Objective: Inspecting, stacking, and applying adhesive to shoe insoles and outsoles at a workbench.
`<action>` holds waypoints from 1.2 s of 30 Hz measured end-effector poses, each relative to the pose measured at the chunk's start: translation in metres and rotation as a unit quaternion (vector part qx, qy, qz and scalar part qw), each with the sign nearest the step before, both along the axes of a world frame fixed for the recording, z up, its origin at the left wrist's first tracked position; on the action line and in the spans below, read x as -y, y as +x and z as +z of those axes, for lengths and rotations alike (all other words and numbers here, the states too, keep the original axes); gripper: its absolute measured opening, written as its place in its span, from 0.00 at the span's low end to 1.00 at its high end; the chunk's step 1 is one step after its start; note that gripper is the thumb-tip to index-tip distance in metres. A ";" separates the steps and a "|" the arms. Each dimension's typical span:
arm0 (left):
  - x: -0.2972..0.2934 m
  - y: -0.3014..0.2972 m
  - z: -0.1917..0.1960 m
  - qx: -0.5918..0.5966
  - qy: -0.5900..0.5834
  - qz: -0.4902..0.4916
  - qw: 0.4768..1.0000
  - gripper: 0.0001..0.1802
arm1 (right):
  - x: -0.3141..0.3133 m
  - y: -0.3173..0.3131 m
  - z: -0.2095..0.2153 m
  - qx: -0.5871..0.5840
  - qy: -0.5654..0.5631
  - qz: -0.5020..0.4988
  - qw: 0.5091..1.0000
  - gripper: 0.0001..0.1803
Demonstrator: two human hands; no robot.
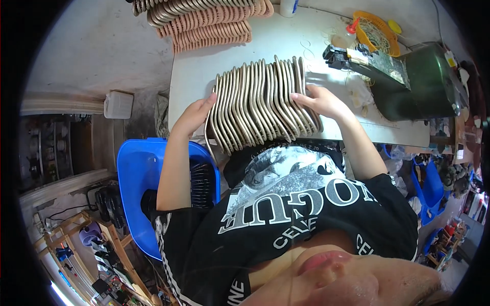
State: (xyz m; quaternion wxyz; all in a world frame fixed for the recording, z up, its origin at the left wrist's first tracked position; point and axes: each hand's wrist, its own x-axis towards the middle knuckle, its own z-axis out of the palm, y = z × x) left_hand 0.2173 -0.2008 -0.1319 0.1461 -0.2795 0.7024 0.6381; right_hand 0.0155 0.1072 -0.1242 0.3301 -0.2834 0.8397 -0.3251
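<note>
A long row of bent, bronze-coloured hoops, packed side by side, lies at the near edge of the white table. My left hand presses against the row's left end, thumb along the outermost hoop. At the opposite end, my right hand has its thumb over the top of the hoops and its fingers behind them. Between them the two hands squeeze the row together. A few hoops on the right stand slightly higher than the others. Part of the left hand's fingers is hidden behind the row.
Stacked pink and bronze hoops sit at the table's far left. A dark green machine stands on the right, near an orange basket of bands and a red-capped bottle. A blue bin with black items is beside my left arm.
</note>
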 end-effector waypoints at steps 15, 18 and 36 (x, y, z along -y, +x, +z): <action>-0.069 -0.007 -0.011 0.018 -0.402 0.006 0.915 0.48 | 0.019 0.070 0.001 -0.218 0.001 0.027 0.976 0.66; -0.045 -0.006 -0.008 0.015 -0.327 -0.028 0.944 0.50 | 0.016 0.052 0.005 -0.184 0.022 0.014 0.983 0.66; -0.069 -0.081 0.008 -0.148 -0.576 -0.289 0.750 0.40 | 0.038 0.023 -0.011 -0.352 -0.008 0.105 0.930 0.55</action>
